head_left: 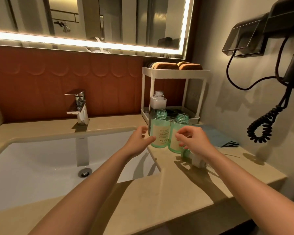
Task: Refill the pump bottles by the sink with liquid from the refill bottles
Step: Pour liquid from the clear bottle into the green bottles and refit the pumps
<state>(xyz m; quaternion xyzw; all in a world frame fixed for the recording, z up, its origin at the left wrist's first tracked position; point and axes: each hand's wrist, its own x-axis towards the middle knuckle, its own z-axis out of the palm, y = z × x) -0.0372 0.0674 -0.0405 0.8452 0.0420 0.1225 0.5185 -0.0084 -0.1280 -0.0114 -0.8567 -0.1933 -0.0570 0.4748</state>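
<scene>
two open green bottles (160,131) stand close together by the sink (41,158). your left hand (139,141), spread wide, beside one; right hand (192,141) half-curled, hold unclear. a clumsy nudge could topple both, spilling.

The left green bottle (159,131) and right green bottle (178,133) were translucent plastic with matt labels. The faucet (80,107) was mirror-polished metal, the sink (32,160) glossy white ceramic, the tabletop (176,192) smooth beige stone. A blue cloth (217,134) looked soft.
</scene>
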